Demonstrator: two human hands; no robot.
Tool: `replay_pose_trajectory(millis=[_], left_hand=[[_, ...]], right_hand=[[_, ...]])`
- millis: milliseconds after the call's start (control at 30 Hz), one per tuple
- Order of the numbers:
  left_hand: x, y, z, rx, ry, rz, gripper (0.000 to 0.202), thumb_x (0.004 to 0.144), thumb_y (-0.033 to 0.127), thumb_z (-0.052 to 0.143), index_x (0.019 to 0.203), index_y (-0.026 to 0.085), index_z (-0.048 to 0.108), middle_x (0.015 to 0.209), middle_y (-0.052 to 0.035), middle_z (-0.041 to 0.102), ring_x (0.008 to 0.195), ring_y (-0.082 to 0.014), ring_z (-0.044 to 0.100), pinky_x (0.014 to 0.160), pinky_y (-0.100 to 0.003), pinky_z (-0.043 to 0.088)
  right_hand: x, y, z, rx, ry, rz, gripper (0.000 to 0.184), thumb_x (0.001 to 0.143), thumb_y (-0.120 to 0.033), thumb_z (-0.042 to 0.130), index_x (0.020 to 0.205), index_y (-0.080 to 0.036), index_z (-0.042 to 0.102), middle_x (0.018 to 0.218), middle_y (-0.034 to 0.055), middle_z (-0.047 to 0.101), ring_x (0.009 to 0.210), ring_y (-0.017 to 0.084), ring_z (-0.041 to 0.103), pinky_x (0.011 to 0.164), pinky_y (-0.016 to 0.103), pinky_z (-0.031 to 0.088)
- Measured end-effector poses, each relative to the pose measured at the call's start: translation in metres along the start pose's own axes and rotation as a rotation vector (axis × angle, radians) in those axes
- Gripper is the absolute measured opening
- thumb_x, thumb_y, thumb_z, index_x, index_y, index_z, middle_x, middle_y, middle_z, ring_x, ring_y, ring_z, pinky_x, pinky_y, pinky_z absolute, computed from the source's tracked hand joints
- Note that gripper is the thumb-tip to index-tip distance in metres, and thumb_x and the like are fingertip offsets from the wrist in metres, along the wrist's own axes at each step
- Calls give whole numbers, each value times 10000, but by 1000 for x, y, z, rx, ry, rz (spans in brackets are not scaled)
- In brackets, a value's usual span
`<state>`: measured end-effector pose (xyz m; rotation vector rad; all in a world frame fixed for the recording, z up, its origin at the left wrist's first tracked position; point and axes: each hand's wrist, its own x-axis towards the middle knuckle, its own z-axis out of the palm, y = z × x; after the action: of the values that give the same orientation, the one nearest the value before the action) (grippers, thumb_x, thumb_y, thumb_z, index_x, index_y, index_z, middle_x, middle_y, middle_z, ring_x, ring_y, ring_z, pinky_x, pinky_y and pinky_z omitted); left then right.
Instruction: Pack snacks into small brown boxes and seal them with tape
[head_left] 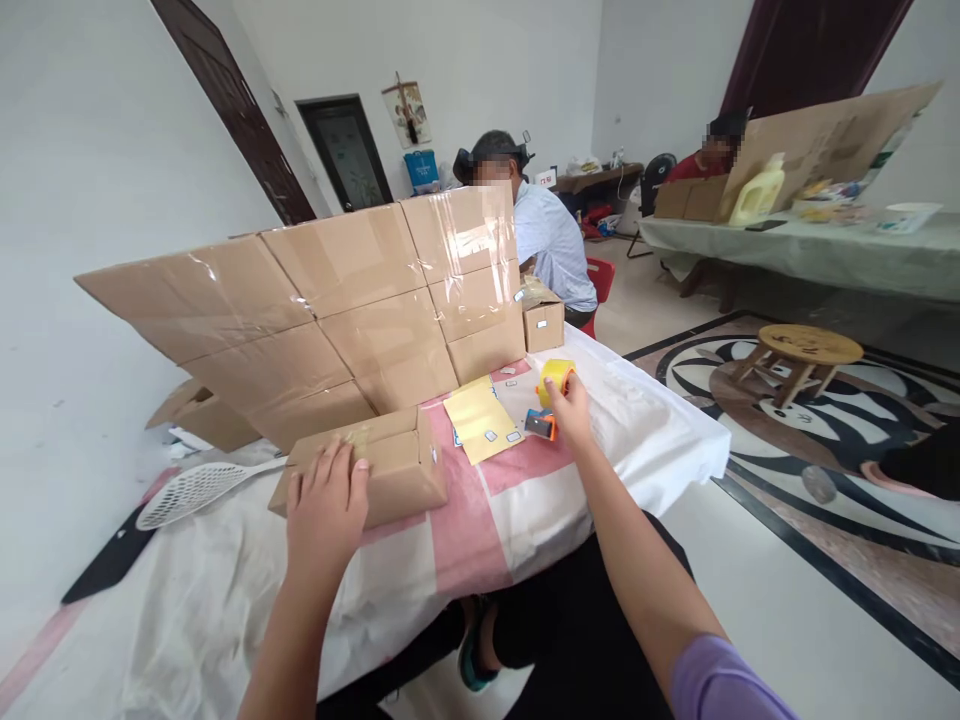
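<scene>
My left hand (326, 505) lies flat, fingers stretched, on top of a small closed cardboard box (397, 465) near the table's front edge. My right hand (570, 410) reaches further out and is closed on a tape dispenser (553, 395) that has an orange handle and a yellow roll of tape. The dispenser sits on the table beside a yellow sheet (476, 420) with small labels. Strips of tape show on the box's top.
A tall wall of taped cardboard panels (337, 300) stands behind the box. A white mesh swatter (195, 490) lies at left. A small open box (544, 320) sits further back, with a seated person (551, 245) behind it. A wooden stool (799, 355) stands on the floor at right.
</scene>
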<state>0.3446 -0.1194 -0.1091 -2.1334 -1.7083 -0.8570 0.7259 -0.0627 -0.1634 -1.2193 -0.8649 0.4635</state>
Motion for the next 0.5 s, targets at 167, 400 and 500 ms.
replay_pose_trajectory(millis=[167,400,500], left_hand=[[-15,64,6,-252,451,474,327,858,93,622,1145,246,659,1038,-68,736,1007,-231,671,1013,-396,450],[-13,168,64,-605,-61,496,623,880,408,695,1412,194,452,1398,-167,554,1299,-304,522,1058,-450,448],[-11,165,86,-663,-35,615,441,898,322,692,1304,224,549,1359,-133,574,1253,-274,543,1037,-431,453]], right_hand=[[-44,-42,24,301,-192,2,347,882,-536,623,963,-216,516,874,11,602,789,180,621,698,301,522],[-76,-57,9,258,-148,-22,277,913,-477,623,873,-222,524,789,-22,528,692,137,512,671,270,458],[-67,-48,1,250,-99,79,287,915,-492,615,871,-220,534,771,-20,524,685,142,509,650,271,450]])
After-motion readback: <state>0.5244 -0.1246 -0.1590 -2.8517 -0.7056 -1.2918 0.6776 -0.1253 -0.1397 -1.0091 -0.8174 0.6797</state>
